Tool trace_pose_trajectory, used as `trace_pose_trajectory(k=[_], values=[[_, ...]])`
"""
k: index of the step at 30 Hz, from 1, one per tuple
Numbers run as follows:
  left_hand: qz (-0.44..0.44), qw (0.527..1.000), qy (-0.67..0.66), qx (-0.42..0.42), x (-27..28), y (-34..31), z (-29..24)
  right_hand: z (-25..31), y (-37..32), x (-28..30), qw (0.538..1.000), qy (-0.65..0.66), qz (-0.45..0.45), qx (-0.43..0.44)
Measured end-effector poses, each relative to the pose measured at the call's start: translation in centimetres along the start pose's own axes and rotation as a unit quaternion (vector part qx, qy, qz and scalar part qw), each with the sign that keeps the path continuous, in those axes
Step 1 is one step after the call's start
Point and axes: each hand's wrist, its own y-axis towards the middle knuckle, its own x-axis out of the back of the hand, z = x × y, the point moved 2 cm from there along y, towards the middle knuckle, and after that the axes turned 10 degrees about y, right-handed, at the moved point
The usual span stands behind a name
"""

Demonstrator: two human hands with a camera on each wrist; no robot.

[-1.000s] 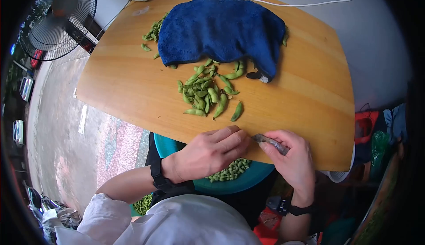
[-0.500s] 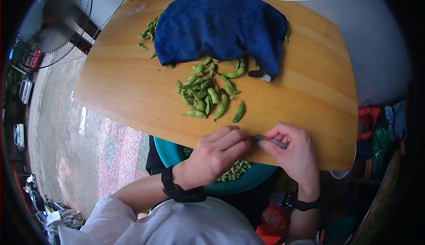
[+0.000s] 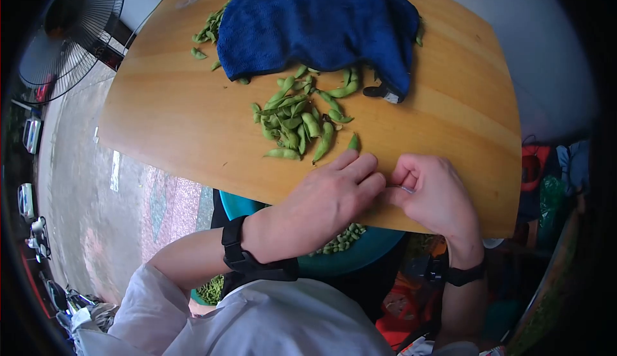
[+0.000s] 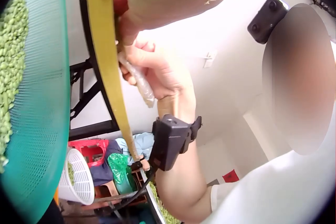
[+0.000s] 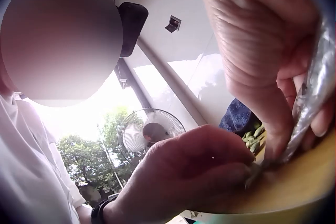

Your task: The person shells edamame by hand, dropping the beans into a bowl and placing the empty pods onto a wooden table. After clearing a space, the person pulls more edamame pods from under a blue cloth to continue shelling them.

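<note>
In the head view my left hand [image 3: 334, 195] reaches over the table's near edge, fingers curled. A green soybean pod [image 3: 354, 142] pokes out beyond its fingertips, the lower part hidden by them. My right hand [image 3: 440, 192] is just to the right, curled around a slim tool wrapped in clear plastic [image 4: 140, 82]. The right wrist view has the wrapping [image 5: 310, 103] running down to the tabletop by the left fingertips; the tool's tip is hidden. A heap of soybean pods [image 3: 286, 118] lies ahead of the left hand.
A blue cloth [image 3: 315, 25] covers the back of the wooden table [image 3: 173, 118], with more pods [image 3: 209, 27] at its side. Below the near edge sits a teal basin [image 3: 328, 263] of shelled beans [image 3: 344, 240]. A fan [image 3: 64, 28] stands at the left.
My left hand has moved forward to the lone pod, now partly covering it. My right hand has shifted slightly forward and right, still gripping the wrapped tool. The head view has tilted downward.
</note>
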Motion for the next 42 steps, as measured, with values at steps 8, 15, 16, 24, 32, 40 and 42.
trace_pose_trajectory(k=[8, 15, 16, 24, 32, 40, 42], values=[[-0.014, 0.997, -0.047, -0.054, 0.6, -1.2, 0.4, 0.2, -0.1, 0.1, 1.000, -0.014, 0.005, -0.008], [-0.074, 0.994, -0.050, 0.057, 0.4, -1.8, -1.1, -0.3, -1.7, -1.1, 0.999, 0.025, -0.030, 0.014], [-0.056, 0.995, -0.048, 0.071, 0.3, -1.7, -1.3, -0.4, -2.1, -1.2, 0.998, 0.043, -0.037, -0.007], [-0.050, 0.995, -0.039, 0.081, 0.1, -1.7, -1.9, -1.6, -3.5, -3.7, 0.994, 0.078, -0.072, 0.041], [-0.042, 0.995, -0.019, 0.092, -0.1, -0.9, -1.5, -0.7, -3.9, -4.8, 0.985, 0.069, -0.140, 0.074], [-0.037, 0.990, 0.002, 0.136, 0.0, -0.7, -1.7, -1.4, -3.9, -5.1, 0.977, 0.057, -0.170, 0.116], [-0.035, 0.990, 0.010, 0.139, 0.2, -0.7, -1.9, -1.5, -3.8, -5.1, 0.974, 0.062, -0.179, 0.125]])
